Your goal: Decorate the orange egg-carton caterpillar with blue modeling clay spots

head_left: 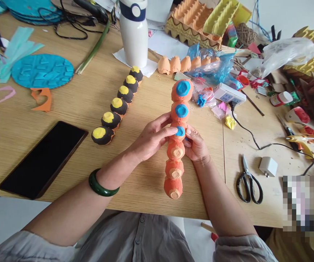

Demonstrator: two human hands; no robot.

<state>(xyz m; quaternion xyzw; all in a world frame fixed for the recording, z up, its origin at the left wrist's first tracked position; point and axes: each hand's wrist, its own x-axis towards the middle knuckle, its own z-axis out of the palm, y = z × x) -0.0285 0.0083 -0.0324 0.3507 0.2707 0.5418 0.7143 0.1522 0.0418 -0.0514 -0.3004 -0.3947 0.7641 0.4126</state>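
Observation:
An orange egg-carton strip (176, 151) hangs above the table's front part, held between both hands. Its three far bumps carry blue clay caps; the three near bumps show bare, pale tops. My left hand (152, 136) grips the strip from the left, with the thumb on the third blue cap (180, 131). From the right, my right hand (197, 145) holds the same strip near its middle, and a bit of blue shows by its fingers. Left of them a black egg-carton strip (119, 106) with yellow caps lies on the table.
A black phone (44, 160) lies front left and scissors (248, 182) front right, beside a white charger (268, 166). A white tumbler (134, 36) stands behind. Egg trays (197, 23), a power strip (230, 94) with its cord, and craft scraps crowd the right.

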